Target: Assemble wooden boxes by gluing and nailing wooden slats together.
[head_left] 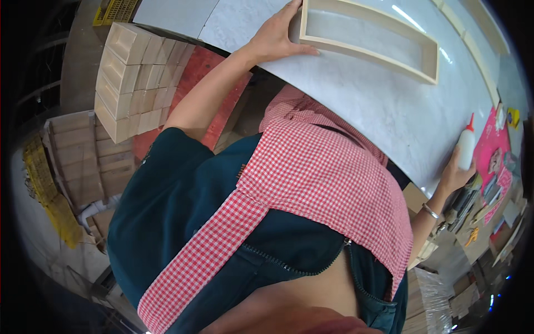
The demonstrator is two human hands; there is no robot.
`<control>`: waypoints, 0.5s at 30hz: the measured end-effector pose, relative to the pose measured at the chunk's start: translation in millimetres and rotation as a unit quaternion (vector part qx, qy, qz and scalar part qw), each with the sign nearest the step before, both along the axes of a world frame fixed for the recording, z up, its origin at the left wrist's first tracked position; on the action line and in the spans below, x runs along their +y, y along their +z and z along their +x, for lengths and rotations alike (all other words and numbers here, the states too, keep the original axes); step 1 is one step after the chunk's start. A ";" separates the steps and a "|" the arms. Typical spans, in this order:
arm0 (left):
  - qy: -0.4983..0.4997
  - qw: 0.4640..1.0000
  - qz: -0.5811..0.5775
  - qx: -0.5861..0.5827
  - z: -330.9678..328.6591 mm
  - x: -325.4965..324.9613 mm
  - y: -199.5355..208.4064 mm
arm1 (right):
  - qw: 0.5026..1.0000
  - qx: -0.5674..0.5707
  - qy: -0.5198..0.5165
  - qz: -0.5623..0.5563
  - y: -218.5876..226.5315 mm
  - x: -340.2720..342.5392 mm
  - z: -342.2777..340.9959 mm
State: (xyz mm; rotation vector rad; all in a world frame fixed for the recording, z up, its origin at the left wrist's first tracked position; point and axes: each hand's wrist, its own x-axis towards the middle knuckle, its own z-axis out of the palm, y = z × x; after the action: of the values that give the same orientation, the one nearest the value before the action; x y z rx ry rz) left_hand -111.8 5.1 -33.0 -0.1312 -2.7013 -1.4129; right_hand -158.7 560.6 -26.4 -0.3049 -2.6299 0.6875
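A long, narrow, pale wooden frame (367, 53) lies on the white marbled tabletop (345, 94) at the top of the head view. My left hand (276, 38) grips its left end, the thumb along the near corner and the other fingers on the end's outer side; some fingertips are hidden. At the table's right side, my right hand (457, 171) is wrapped round a white squeeze bottle (466, 146) with a red pointed nozzle. The bottle stands tip up, away from the frame.
Several stacked wooden boxes (125, 72) rest on a red board (203, 72) at the left. Thin wooden strips (473, 50) lie along the table's far right. A pink sheet (489, 145) and assorted tools lie beyond the right edge. A yellow crate (115, 12) stands far left.
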 end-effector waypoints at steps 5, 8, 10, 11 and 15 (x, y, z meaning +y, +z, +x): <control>-0.059 0.997 -0.057 0.005 -25.3 2.8 4.4 | 0.981 0.054 0.055 -0.176 57.9 -57.5 -8.8; -0.064 0.967 -0.246 0.020 -36.3 18.1 15.5 | 0.906 0.137 0.166 -0.365 88.5 -97.2 -14.4; -0.017 0.969 -0.235 0.069 -27.7 26.7 3.0 | 0.885 0.101 0.235 -0.389 97.1 -123.1 -19.2; 0.023 0.967 -0.228 0.112 -21.0 31.9 -8.7 | 0.895 0.088 0.224 -0.375 93.1 -138.0 -21.8; 0.119 0.957 -0.187 0.189 0.0 44.4 -29.5 | 0.907 0.025 0.309 -0.284 79.2 -200.6 -13.5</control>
State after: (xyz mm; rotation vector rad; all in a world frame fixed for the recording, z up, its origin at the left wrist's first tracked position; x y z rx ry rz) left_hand -111.8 49.4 -62.5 -0.0874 -2.5196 -0.7164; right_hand -172.2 360.0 52.8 0.4172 -2.4031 1.6449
